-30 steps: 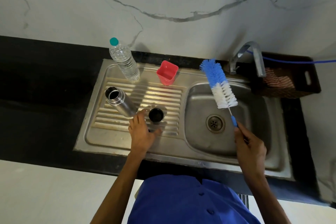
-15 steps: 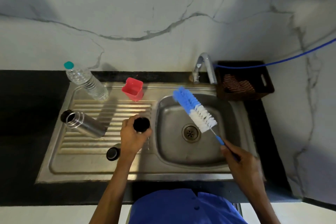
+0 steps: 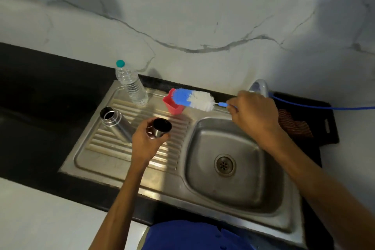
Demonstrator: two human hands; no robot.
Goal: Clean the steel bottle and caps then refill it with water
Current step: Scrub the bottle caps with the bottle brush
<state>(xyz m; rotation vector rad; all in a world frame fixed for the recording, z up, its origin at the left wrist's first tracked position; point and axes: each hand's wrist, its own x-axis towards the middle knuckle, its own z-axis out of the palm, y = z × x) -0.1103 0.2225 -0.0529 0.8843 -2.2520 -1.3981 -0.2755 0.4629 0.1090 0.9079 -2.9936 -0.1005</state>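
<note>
steel bottle (image 3: 116, 124) open, uncapped, upright

left hand (image 3: 146, 141) grips a steel cap (image 3: 160, 128) mid-frame, open side up, above the drainboard. right hand (image 3: 254, 115) holds the bottle brush (image 3: 193, 99) roughly level, blue tip at the red cup (image 3: 173, 106), probably inside it. open steel bottle (image 3: 115, 123) stands left of centre; plastic water bottle (image 3: 130, 84) behind. sink (image 3: 233, 189) basin lower right.
</note>
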